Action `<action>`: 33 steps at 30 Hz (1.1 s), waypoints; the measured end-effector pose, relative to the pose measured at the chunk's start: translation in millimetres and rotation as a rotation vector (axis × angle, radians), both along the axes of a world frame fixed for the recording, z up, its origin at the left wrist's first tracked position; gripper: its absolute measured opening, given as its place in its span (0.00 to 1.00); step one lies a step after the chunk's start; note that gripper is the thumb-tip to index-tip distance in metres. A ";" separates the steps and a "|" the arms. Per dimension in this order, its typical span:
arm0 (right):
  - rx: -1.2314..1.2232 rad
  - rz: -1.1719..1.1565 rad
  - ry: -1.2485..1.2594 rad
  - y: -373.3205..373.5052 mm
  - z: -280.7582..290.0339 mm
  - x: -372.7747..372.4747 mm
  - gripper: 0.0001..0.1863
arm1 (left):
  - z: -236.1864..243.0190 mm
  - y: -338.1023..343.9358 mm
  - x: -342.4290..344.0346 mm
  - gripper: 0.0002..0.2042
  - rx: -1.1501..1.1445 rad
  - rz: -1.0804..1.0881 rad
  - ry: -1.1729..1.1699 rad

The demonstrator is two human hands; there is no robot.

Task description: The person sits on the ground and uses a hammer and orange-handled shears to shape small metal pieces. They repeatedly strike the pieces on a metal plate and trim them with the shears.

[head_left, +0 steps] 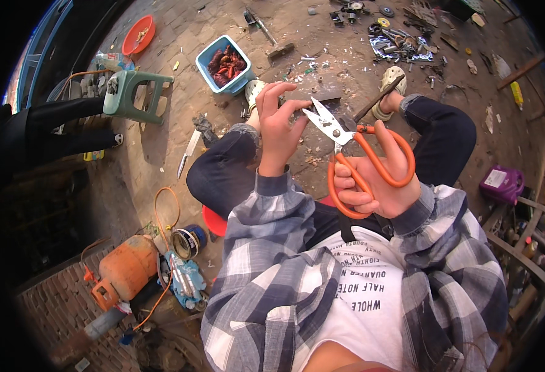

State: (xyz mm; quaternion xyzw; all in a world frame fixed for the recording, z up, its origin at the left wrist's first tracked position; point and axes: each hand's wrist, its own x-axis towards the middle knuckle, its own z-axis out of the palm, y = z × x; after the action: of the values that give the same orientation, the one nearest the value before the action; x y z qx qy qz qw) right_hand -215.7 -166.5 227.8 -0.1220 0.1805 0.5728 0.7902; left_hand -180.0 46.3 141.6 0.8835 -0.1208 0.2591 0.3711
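My right hand [375,183] grips large scissors with orange loop handles [391,168] and silver blades [329,127], parted slightly and pointing up-left. My left hand [279,127] is raised beside the blade tips, its index fingertip at or very near the upper tip, fingers apart. I cannot tell whether they touch. Behind the scissors, a long dark bar [378,99] slants toward my right shoe [389,87]; its lower end is partly hidden.
A blue tub of red crayfish [200,59] sits ahead, a green stool [117,101] and knife [189,147] to the left. An orange gas cylinder [128,265] with hoses stands lower left. Scattered tools [396,46] lie upper right, a purple jug [497,185] at right. Another person's dark-clad legs [52,124] show left.
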 end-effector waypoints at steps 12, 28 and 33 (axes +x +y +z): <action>-0.024 -0.010 0.000 1.5 1.5 -3.5 0.46 | -2.6 4.4 -0.3 0.14 -0.035 0.047 -0.040; -0.042 -0.002 -0.026 3.8 -4.2 -5.3 0.46 | 5.6 2.4 -3.5 0.12 0.096 0.034 -0.079; 0.044 0.008 0.023 4.2 -7.9 1.5 0.45 | 5.6 -0.7 -3.8 0.13 0.095 -0.012 -0.082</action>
State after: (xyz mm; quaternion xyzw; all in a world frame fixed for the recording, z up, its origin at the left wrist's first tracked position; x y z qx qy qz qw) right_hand -214.2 -162.3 219.8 -0.0988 0.1763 0.5812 0.7882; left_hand -183.8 45.6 147.2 0.8881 -0.1533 0.2868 0.3249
